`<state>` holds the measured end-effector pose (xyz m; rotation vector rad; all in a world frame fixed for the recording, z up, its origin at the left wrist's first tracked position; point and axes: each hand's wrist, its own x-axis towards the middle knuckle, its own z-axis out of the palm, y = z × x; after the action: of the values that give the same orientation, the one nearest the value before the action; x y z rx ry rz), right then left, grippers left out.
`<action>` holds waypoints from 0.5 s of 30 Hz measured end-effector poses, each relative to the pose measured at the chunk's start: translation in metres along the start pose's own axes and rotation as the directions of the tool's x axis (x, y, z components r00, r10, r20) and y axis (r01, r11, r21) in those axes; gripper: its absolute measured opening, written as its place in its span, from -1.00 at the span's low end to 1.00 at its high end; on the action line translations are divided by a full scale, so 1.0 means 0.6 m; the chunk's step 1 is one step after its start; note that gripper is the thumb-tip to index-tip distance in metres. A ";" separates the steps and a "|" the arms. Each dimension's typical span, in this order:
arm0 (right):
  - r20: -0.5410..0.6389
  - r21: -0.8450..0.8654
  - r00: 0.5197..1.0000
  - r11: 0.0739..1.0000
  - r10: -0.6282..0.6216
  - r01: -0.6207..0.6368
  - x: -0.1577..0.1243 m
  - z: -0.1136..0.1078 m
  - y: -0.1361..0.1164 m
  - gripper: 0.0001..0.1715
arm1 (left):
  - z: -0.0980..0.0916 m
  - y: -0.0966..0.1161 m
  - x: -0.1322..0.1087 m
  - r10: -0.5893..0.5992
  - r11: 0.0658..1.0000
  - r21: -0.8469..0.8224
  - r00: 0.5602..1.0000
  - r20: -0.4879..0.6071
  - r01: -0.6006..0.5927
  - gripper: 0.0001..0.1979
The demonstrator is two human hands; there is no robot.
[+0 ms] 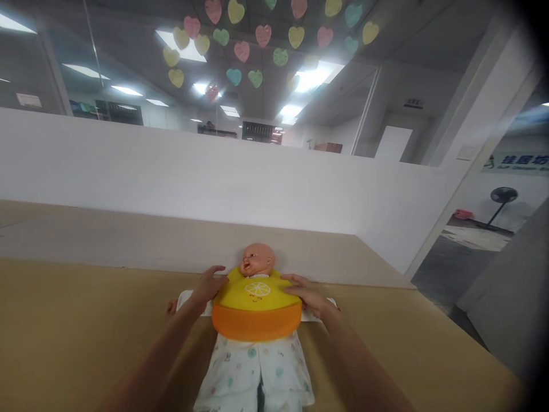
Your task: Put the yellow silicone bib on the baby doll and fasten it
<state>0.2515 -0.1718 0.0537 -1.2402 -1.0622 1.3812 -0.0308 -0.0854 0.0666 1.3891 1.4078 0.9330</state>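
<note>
A baby doll (258, 258) lies on its back on the wooden table (107, 320), its head toward the wall. Over its chest is a yellow bib (257, 293) with a white citrus slice and a small smiling face, and an orange pocket (256, 322) along its lower edge. White patterned clothes (274, 366) cover the doll's legs. My left hand (210, 284) rests at the bib's upper left edge, fingers apart. At the upper right edge, my right hand (305, 293) touches the bib with its fingers spread. Neither hand is closed around anything.
Behind the doll, a paler board (171, 237) runs along the white wall (214, 189). Heart-shaped paper notes (263, 35) are on the glass above. The table's edge slopes down at the right, where a black fan (504, 195) stands on the floor beyond.
</note>
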 end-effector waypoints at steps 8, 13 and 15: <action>-0.066 0.038 0.998 0.999 -0.024 0.027 -0.035 -0.014 0.050 -0.36 | -0.018 -0.060 -0.058 -0.067 0.979 -0.189 0.997 0.048 0.075 -0.53; -0.086 0.090 0.992 0.991 -0.092 0.100 -0.053 -0.012 0.040 -0.46 | -0.016 -0.048 -0.080 -0.016 0.979 -0.204 1.000 0.024 0.021 -0.59; -0.090 0.084 0.990 0.989 -0.110 0.118 -0.065 -0.005 0.024 -0.47 | -0.015 -0.032 -0.086 0.003 0.981 -0.195 1.000 0.007 -0.002 -0.59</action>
<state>0.2539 -0.2126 0.0456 -1.1458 -0.9865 1.2636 -0.0483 -0.1373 0.0560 1.2465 1.2728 1.0376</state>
